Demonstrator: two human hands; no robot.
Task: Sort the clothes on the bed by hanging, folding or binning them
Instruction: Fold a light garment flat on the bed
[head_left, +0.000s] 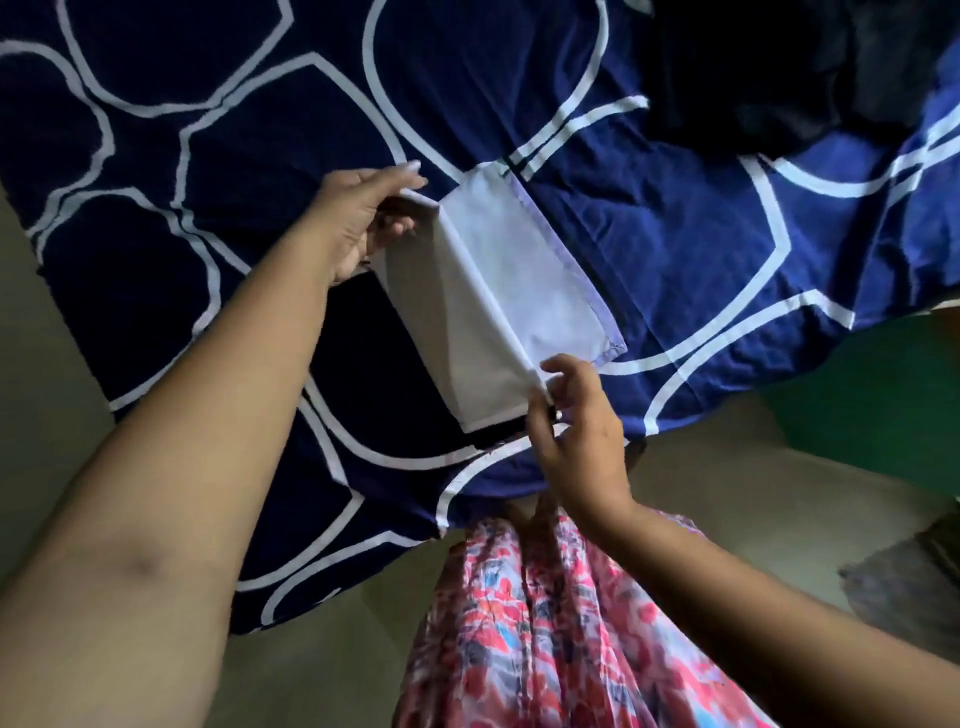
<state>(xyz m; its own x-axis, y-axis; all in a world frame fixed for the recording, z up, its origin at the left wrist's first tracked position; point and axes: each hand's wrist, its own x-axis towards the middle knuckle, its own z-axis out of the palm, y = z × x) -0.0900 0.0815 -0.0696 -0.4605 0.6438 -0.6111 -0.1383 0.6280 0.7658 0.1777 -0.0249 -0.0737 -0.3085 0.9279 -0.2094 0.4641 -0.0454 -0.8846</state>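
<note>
A small white cloth (498, 291) with a pale purple hem lies half folded on the dark blue bed cover (675, 260). One half is lifted along a crease, the other half lies flat. My left hand (358, 218) pinches the far corner of the raised fold. My right hand (576, 415) pinches the near corner of the same fold, close to the bed's edge. A heap of dark clothes (769, 73) sits on the bed at the upper right.
The bed cover has white curved line patterns and hangs over the edge near me. My patterned pink and red garment (545, 623) fills the bottom middle. A green thing (872, 395) stands to the right by the floor, a grey object (904, 587) lower right.
</note>
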